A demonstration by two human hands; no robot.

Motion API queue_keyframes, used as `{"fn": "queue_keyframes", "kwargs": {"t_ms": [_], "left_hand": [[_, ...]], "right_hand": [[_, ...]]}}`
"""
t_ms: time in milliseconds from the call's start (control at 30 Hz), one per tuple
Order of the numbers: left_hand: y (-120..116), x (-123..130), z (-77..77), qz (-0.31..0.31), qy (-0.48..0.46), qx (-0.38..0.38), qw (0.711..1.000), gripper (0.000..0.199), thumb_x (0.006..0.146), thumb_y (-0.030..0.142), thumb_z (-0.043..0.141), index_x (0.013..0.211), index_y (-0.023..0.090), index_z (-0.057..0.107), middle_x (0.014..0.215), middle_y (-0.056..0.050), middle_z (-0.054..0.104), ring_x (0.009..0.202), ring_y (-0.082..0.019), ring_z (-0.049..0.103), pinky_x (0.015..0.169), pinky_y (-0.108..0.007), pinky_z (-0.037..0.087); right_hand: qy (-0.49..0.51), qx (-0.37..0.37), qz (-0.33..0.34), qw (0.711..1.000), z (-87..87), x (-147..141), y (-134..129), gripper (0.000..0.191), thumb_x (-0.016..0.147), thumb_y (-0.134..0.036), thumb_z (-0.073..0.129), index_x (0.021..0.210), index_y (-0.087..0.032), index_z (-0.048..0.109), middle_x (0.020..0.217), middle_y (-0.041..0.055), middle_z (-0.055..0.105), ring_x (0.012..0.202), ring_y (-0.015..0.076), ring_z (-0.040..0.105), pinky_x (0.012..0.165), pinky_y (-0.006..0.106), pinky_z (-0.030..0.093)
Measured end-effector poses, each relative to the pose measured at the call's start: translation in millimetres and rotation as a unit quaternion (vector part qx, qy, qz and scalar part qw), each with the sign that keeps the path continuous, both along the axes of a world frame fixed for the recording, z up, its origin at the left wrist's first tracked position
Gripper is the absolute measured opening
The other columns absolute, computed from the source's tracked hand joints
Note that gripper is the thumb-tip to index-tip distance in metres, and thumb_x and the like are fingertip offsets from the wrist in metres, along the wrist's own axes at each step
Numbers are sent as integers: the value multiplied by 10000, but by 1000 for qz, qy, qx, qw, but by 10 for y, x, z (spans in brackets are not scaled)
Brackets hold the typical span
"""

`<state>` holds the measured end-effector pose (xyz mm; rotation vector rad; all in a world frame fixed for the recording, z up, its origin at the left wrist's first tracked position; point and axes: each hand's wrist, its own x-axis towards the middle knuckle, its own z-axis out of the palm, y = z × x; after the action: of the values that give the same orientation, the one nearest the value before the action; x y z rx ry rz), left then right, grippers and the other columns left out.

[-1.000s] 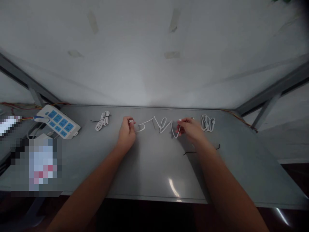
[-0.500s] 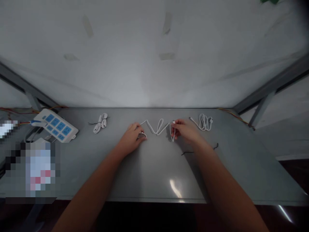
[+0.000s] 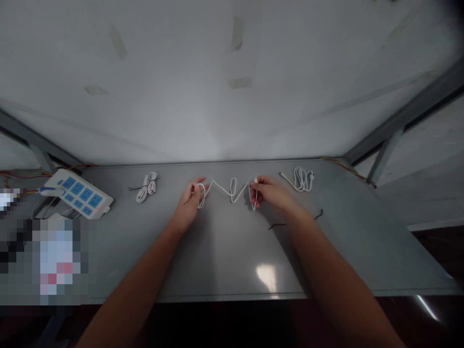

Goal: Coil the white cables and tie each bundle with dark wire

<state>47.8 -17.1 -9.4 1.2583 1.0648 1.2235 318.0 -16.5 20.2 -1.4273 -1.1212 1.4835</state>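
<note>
Left hand [image 3: 189, 199] is pinched on one end of a white cable [image 3: 232, 190]; right hand [image 3: 272, 193] is pinched on the other end. The cable is strung between both hands in loose zigzags just above the counter [image 3: 224, 251], kinked, not yet gathered. One tied bundle [image 3: 146, 186] is laid well left, a loose coil [image 3: 301, 179] just right of the right hand. A black tie [image 3: 290, 221] is seen near the right wrist, a power strip [image 3: 78, 193] far left.

Left hand [image 3: 189, 200] and right hand [image 3: 272, 193] pinch a white cable [image 3: 232, 189] over the table [image 3: 224, 251].
</note>
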Motion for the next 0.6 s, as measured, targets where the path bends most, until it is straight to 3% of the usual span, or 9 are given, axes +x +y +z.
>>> {"fn": "queue_keyframes", "kwargs": {"t_ms": [100,233,333,433,533,600], "left_hand": [[-6,13,61,-1,-165,-135,977,413,901,564,705,950,216,488,1509,-120,534,1176,-340,694,923,-535,597],[-27,-27,146,-12,-251,-216,943,240,957,358,686,920,205,505,1352,-116,663,1059,-284,753,886,-450,613],[-34,-42,156,-38,-259,-239,935,180,978,303,649,895,202,526,1151,-111,747,864,-204,760,746,-314,589],[-33,-7,124,-40,-232,-231,944,254,985,364,636,844,204,499,913,-74,750,562,-115,615,542,-239,477],[-31,53,89,-10,-194,-210,958,358,922,495,709,857,206,508,682,17,621,452,-75,447,440,-206,331],[-34,82,81,5,-165,-193,967,425,806,502,829,917,200,552,613,78,503,447,-57,396,437,-193,283]], "right_hand": [[14,10,12,1000,21,-15,-8,230,897,-289,673,723,-219,540,615,6,615,486,161,617,408,281,482],[42,24,22,999,47,-27,-12,241,886,-331,696,741,-226,534,641,5,620,502,164,617,419,289,477],[58,45,36,997,70,-40,-24,258,881,-366,712,753,-230,535,644,1,624,504,167,617,436,298,476],[59,53,53,995,92,-59,-42,278,865,-404,739,765,-229,547,641,-4,625,498,164,610,441,300,475],[62,51,61,995,105,-76,-54,293,849,-420,759,773,-228,551,643,-10,621,508,164,619,441,296,476],[62,48,62,995,109,-84,-59,301,842,-426,767,774,-228,550,634,-15,616,510,162,621,434,290,471]]}}
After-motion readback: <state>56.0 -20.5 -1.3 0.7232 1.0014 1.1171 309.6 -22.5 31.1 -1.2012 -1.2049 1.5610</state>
